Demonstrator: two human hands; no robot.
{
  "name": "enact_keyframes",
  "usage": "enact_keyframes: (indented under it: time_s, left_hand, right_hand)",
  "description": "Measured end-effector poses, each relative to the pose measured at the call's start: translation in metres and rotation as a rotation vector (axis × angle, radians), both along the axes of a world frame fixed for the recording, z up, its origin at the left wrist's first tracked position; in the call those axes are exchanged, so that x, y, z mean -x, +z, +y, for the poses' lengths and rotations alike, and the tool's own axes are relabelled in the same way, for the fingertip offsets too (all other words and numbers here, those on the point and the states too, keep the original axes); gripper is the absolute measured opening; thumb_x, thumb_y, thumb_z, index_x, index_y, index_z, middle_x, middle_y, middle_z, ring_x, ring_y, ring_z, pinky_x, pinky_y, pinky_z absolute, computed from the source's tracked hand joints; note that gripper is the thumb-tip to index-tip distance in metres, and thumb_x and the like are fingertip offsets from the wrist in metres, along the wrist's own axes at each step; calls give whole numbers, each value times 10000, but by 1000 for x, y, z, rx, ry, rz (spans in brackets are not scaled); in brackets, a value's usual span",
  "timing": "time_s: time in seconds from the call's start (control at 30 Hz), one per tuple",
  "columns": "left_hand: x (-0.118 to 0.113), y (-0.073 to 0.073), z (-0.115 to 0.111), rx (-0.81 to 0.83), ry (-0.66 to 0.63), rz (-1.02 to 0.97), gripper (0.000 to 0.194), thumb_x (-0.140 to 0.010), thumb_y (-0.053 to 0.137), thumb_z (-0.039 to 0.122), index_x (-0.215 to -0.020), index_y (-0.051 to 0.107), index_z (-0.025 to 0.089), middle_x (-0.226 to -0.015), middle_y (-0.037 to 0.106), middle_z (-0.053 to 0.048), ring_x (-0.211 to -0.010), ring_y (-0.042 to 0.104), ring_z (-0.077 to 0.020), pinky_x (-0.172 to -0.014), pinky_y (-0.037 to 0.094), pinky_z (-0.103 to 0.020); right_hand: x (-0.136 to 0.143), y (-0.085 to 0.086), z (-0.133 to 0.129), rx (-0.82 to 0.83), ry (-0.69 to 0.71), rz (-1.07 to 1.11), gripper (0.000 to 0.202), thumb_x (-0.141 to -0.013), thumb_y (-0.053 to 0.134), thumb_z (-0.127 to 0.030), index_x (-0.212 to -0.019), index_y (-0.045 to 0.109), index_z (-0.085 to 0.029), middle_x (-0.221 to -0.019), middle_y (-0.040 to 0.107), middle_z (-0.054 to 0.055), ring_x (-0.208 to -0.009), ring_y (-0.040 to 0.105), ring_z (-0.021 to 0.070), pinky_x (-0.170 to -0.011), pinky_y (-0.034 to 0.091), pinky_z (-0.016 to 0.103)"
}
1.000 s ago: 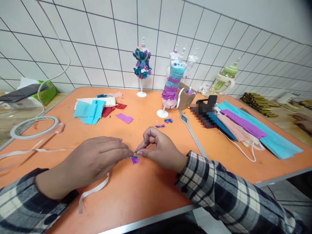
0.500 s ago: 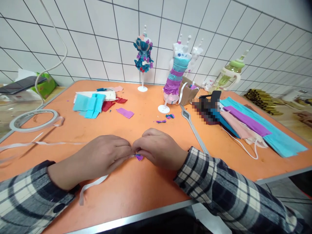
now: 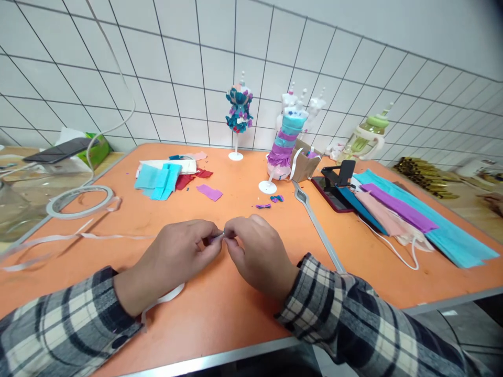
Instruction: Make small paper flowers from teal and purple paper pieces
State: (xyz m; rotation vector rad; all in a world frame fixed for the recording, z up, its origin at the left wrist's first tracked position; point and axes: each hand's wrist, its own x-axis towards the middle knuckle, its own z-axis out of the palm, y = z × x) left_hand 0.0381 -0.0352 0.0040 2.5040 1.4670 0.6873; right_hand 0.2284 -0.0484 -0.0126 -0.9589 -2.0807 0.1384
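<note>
My left hand point(image 3: 190, 248) and my right hand point(image 3: 257, 251) meet tip to tip just above the orange table, both pinched closed. Between their fingertips is a small purple paper piece point(image 3: 215, 237), mostly hidden by the fingers. A white tape strip point(image 3: 171, 295) comes out from beneath my left wrist and curls on the table. Beyond my right hand lie two small paper bows, a purple one point(image 3: 263, 206) and a blue-purple one point(image 3: 277, 199).
Behind stand small dress forms, one with teal ruffles point(image 3: 239, 112), another wrapped in blue and purple point(image 3: 285, 141). Left are a tape roll point(image 3: 51, 209) and folded blue paper point(image 3: 167, 182). Right are a phone point(image 3: 330, 195), paper strips point(image 3: 444, 230) and a bottle point(image 3: 365, 139). Scissors-like grey strap point(image 3: 314, 222) lies nearby.
My fingers have turned and shifted around the small paper piece, which shows less now. The view has tilted up and moved left, so the scene sits lower and further right.
</note>
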Motion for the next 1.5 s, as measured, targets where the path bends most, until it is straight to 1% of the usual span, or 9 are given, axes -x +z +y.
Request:
enact_keyframes:
  time_s: [0.17,0.3,0.4,0.57,0.7,0.93,1.07,1.3,1.5]
  left_hand:
    - [2,-1,5,20,162,-326,293,-905,556,436,-777,726,235,-714,777,5,-639,709,-179,-584,489,-255]
    - [12,-2,9,-266,88,-134,300,-951,542,410,-802,741,243,-748,795,-3,-661,727,-182,-600,489,-258]
    - [17,-2,9,-406,-29,12,298,-996,528,355,-813,735,242,-733,787,-14,-642,717,-183,-584,455,-275]
    - [18,-1,7,-497,-115,110,266,-1013,534,333,-852,730,253,-791,804,-36,-718,749,-223,-620,479,-308]
    - [13,-2,4,-422,-106,78,261,-1001,541,353,-874,748,257,-830,816,-48,-764,766,-238,-657,519,-318]
    - [-4,2,1,265,57,-471,271,-895,633,448,-874,784,225,-791,809,-35,-722,746,-217,-698,615,-325]
    - [-5,3,2,540,33,-668,248,-835,702,438,-854,785,205,-793,807,-51,-750,742,-222,-705,628,-335]
    - [-3,0,5,553,54,-751,323,-835,736,407,-1100,736,222,-768,778,-21,-762,729,-206,-745,613,-340]
    - [0,-1,7,603,13,-685,282,-844,729,480,-801,751,202,-777,756,-40,-772,694,-206,-742,585,-343]
  right_hand:
    - [12,-1,-3,667,-29,698,212,-817,683,-337,-965,612,-204,-912,615,27,-756,565,152,-510,431,227]
    - [9,7,0,1176,155,852,374,-755,721,-519,-896,692,-174,-768,503,-13,-616,433,108,-418,428,204]
    - [5,12,1,1317,199,952,469,-635,842,-539,-909,727,-176,-843,527,4,-691,431,115,-433,480,197]
    - [7,11,-2,1363,169,1000,461,-594,917,-496,-885,733,-189,-872,578,12,-743,474,124,-465,479,186]
    - [9,7,-2,1360,134,1026,398,-634,904,-452,-869,720,-189,-835,576,-2,-718,482,113,-483,464,180]
    - [6,3,3,1364,195,1093,431,-609,914,-464,-837,695,-172,-833,585,-1,-689,443,92,-497,503,177]
    - [5,2,4,1329,172,1083,498,-571,931,-507,-822,661,-172,-794,580,-15,-682,482,95,-500,532,203]
    - [4,-2,9,1242,119,1025,516,-568,922,-546,-819,663,-176,-724,556,-42,-634,503,87,-491,542,212]
    - [4,-5,10,1211,101,960,455,-608,905,-509,-833,688,-179,-684,551,-50,-600,522,82,-507,553,222]
